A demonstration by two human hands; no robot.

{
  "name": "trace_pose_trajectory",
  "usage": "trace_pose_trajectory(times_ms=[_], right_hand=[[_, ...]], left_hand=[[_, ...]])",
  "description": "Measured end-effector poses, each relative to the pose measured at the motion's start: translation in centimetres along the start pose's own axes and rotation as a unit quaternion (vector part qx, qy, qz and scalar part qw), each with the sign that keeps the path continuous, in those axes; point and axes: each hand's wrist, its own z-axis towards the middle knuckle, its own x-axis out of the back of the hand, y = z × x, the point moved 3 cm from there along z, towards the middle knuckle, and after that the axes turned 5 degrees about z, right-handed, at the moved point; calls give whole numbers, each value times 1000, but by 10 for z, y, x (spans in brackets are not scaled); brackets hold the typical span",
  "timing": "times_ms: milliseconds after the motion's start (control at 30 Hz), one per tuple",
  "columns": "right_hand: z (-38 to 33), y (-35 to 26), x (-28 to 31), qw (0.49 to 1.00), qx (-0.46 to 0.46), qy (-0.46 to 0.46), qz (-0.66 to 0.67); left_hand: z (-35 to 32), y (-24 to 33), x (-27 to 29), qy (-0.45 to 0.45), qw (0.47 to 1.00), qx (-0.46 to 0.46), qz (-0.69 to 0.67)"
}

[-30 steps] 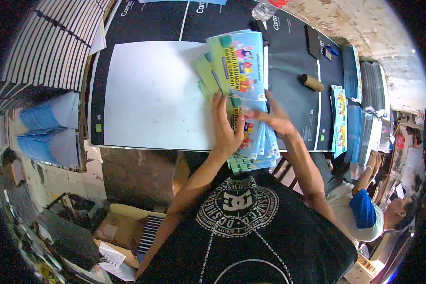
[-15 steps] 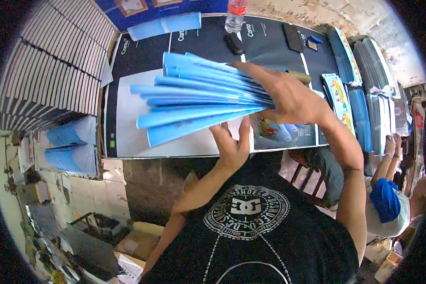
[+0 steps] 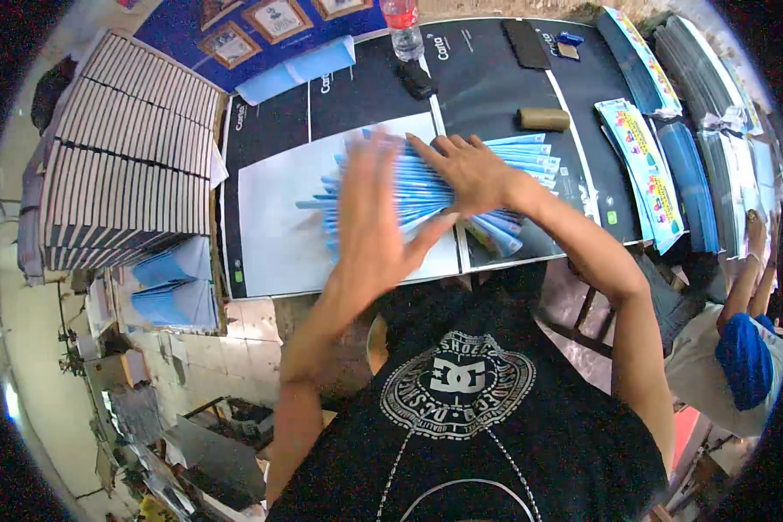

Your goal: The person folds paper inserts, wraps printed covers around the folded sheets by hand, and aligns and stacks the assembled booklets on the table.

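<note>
Pressing one fanned blue stack [image 3: 426,187] — two hands: left hand [image 3: 376,217], right hand [image 3: 471,171].

Fanned sheets [image 3: 426,187] on table [image 3: 496,78], seemingly under both hands

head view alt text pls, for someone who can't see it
Seen from above, a person's left hand and right hand press on a fanned stack of blue booklets lying on a white sheet on a dark table. More stacks line both sides.
</note>
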Motion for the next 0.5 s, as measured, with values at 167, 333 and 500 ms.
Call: trace_pose_trajectory(times_ms=[167,333,500], right_hand=[[-3,2,-6,999,-20,29,-6],[-10,-3,-3,998,18,41,42],[-27,-9,11,999,-16,14,48]], left_hand=[[-9,-37,-57,-302,947,-7,108],[20,-34,-55,-252,950,-29,183],[25,-31,-51,-337,933,52,117]])
